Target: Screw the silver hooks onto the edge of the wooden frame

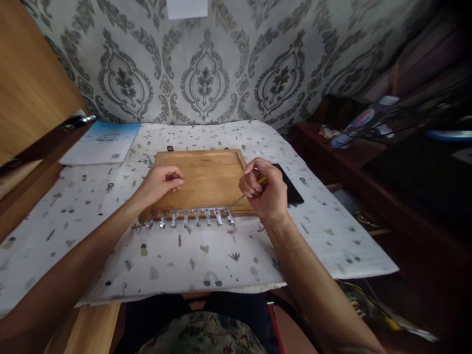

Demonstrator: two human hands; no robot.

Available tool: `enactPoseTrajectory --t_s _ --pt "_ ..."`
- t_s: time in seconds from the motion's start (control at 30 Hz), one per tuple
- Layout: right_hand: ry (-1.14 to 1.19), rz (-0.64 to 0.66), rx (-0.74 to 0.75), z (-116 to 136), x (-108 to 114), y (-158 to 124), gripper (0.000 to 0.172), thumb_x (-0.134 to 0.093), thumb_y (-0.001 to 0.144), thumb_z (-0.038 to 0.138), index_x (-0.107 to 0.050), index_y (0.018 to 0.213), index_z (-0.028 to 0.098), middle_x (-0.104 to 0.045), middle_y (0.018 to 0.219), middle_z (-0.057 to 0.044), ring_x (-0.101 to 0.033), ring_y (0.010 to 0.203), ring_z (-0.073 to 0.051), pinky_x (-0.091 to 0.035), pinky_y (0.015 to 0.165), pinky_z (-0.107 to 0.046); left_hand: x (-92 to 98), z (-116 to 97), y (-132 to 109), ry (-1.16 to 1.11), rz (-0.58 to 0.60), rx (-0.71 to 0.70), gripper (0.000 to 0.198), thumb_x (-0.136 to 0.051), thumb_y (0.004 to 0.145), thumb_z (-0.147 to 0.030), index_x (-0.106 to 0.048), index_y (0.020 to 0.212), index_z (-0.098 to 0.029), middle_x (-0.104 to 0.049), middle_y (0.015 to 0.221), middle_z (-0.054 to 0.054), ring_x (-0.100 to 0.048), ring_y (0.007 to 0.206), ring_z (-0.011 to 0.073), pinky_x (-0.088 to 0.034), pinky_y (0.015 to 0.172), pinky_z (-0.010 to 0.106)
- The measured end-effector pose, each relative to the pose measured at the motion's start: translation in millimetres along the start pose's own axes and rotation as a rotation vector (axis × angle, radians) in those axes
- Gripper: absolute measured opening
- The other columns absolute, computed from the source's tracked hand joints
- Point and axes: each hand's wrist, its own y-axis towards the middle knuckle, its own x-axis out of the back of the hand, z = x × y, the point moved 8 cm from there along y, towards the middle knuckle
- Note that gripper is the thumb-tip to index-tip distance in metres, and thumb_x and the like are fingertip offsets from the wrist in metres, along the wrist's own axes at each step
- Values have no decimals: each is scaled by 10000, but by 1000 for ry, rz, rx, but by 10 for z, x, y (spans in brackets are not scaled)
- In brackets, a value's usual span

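Observation:
A wooden board (206, 179) with a raised frame lies flat on the patterned cloth, and a row of several metal hooks (191, 217) runs along its near edge. My right hand (263, 189) is closed round a screwdriver (241, 197) with a yellow handle. Its thin shaft points down-left at the rightmost hooks. My left hand (160, 183) rests on the board's left side, fingers curled with thumb and forefinger pinched together. Whatever they pinch is too small to see.
A dark phone (291, 189) lies just right of the board, partly behind my right hand. A blue and white booklet (103, 142) sits at the back left. A wooden panel stands at the left, and a dark cluttered shelf (368, 147) at the right.

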Motion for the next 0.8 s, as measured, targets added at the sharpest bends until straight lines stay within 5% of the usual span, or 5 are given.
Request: enactPoseTrajectory --t_s 0.17,0.4,0.8 --pt "-22 2 -6 2 -2 -1 244 -637 859 396 -623 702 210 -260 410 121 -128 359 -55 -142 365 -214 -469 -385 -15 -25 144 -71 133 -663 775 -280 -672 754 -148 -642 622 -16 -590 569 95 -457 572 207" --pt "-44 -10 -19 2 1 -7 245 -636 859 405 -624 701 218 -260 409 119 -124 365 -61 -146 370 -220 -972 -550 13 -179 314 -67 81 -589 808 -154 -669 801 -145 -660 670 -11 -625 609 95 -488 606 203" --pt "-64 -42 -41 2 59 -5 275 -653 868 434 -603 705 217 -247 423 116 -136 366 -61 -174 374 -215 -1118 -530 -9 -86 323 -98 91 -652 828 -166 -712 761 -154 -700 698 -17 -600 636 93 -450 610 205"
